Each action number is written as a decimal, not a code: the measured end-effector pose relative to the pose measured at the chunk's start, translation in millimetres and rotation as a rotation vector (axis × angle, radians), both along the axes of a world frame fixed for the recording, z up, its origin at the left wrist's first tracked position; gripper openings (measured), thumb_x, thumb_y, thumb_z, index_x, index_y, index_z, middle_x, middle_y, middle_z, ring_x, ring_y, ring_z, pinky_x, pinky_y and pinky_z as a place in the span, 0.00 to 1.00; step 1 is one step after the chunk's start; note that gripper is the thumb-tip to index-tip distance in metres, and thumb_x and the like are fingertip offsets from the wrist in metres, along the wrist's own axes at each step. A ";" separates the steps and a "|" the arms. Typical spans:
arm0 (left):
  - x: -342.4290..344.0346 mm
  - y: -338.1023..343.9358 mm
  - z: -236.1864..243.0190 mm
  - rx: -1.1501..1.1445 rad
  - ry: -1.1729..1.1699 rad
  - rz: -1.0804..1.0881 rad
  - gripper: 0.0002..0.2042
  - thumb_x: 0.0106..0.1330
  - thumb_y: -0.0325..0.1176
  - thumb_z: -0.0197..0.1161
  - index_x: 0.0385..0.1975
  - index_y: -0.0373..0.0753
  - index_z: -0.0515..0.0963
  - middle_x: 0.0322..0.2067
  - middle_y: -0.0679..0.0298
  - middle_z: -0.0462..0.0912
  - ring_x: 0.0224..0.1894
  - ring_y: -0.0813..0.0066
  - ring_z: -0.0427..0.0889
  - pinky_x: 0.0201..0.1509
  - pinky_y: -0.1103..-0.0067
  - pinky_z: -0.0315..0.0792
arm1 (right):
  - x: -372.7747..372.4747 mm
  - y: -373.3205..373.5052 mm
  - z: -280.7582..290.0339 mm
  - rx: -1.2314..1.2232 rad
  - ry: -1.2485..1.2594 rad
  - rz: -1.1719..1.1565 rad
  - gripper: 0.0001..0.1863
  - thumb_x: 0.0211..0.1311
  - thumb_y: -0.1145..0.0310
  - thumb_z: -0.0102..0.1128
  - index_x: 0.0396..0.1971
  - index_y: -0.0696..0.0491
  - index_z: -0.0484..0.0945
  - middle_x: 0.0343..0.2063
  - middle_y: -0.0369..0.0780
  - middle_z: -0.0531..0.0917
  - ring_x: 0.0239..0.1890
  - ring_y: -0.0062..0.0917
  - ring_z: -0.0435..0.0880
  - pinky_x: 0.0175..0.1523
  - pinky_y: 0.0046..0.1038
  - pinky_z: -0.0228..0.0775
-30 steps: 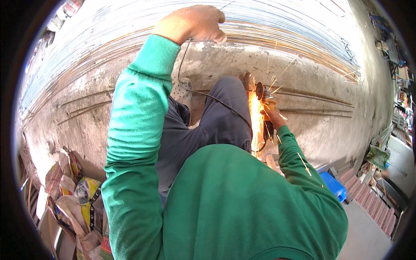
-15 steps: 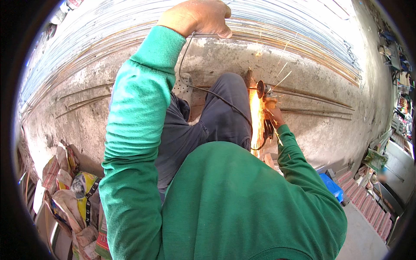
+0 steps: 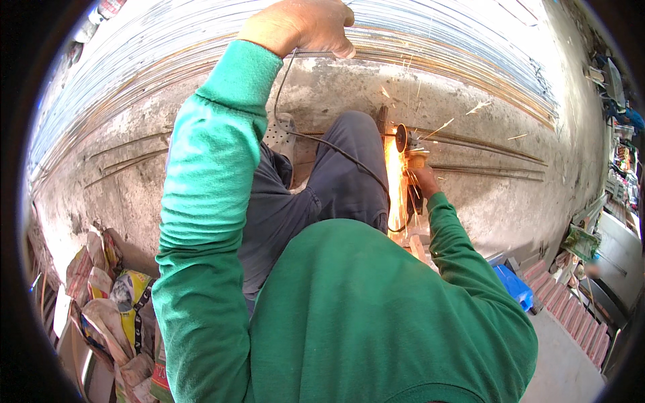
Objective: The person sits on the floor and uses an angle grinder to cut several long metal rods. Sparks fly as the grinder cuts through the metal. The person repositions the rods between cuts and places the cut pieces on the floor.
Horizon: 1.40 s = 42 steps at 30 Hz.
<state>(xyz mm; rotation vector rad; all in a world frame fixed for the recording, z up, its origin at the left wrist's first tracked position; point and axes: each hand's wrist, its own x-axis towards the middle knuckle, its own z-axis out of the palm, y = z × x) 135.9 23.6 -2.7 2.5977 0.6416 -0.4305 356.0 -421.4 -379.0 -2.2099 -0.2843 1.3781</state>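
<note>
**Sparks at the grinder, cable held high**

Sparks [image 3: 395, 181] stream in a bright orange line down from the disc of a small angle grinder [image 3: 407, 144], which sits low at the person's right knee, against thin steel rods [image 3: 484, 144] lying on the concrete floor [image 3: 336, 87]. A few stray sparks fly up and right over the concrete. The right hand [image 3: 423, 180] is closed around the grinder's body, just behind the disc — fingers wrapped, nothing loose. The green sleeve [image 3: 463, 248] runs back from it toward the chest.

The left hand [image 3: 302, 25] is raised far up, at the top of the view, and curled shut on a dark cable [image 3: 295, 107]. From that hand the cable drops in a loop, passes over the grey trouser leg [image 3: 336, 181] and runs on toward the grinder. A perforated grey shoe [image 3: 281, 133] shows beside the knee, touching the floor.

Behind the left hand, a wide bed of long thin steel bars [image 3: 470, 40] spans the upper frame, bending with the lens. At lower left lies a heap of crumpled printed sacks [image 3: 114, 302]. At lower right there is a blue box [image 3: 514, 285], and just beside it a row of reddish bricks [image 3: 564, 295] — well apart from the grinder.
</note>
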 end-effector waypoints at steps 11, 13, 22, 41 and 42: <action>2.5 -0.2 -2.6 0.008 -0.021 -0.003 0.28 0.56 0.41 0.63 0.57 0.35 0.73 0.54 0.50 0.76 0.58 0.54 0.73 0.61 0.67 0.68 | -9.9 -13.9 21.4 0.241 0.163 -0.150 0.19 0.56 0.57 0.65 0.39 0.57 0.80 0.33 0.37 0.83 0.33 0.22 0.81 0.38 0.30 0.70; 1.7 0.2 -5.1 0.022 -0.011 0.004 0.28 0.56 0.41 0.63 0.57 0.35 0.72 0.54 0.50 0.76 0.58 0.54 0.73 0.61 0.67 0.68 | -15.7 12.1 40.8 0.082 0.056 -0.057 0.17 0.55 0.59 0.66 0.36 0.58 0.80 0.31 0.37 0.83 0.31 0.22 0.80 0.37 0.28 0.70; 2.7 -2.4 -1.6 0.013 0.008 0.023 0.28 0.56 0.40 0.63 0.58 0.36 0.72 0.55 0.50 0.76 0.58 0.54 0.73 0.61 0.67 0.68 | -22.5 12.9 34.8 0.086 -0.027 -0.100 0.10 0.55 0.68 0.61 0.34 0.58 0.80 0.30 0.38 0.83 0.30 0.22 0.81 0.35 0.27 0.72; 3.0 -1.7 -6.7 0.046 0.018 0.020 0.28 0.56 0.41 0.63 0.58 0.36 0.72 0.55 0.51 0.76 0.59 0.55 0.73 0.61 0.67 0.68 | -16.0 17.0 37.1 0.227 0.009 -0.121 0.11 0.47 0.67 0.70 0.24 0.60 0.82 0.21 0.34 0.82 0.23 0.20 0.78 0.30 0.27 0.69; 3.3 -0.2 -11.1 0.066 0.028 0.023 0.28 0.56 0.42 0.63 0.57 0.36 0.72 0.55 0.51 0.76 0.58 0.55 0.73 0.61 0.67 0.68 | -15.5 18.8 34.4 0.178 0.004 -0.133 0.11 0.46 0.67 0.71 0.24 0.60 0.82 0.21 0.34 0.81 0.23 0.21 0.78 0.30 0.27 0.69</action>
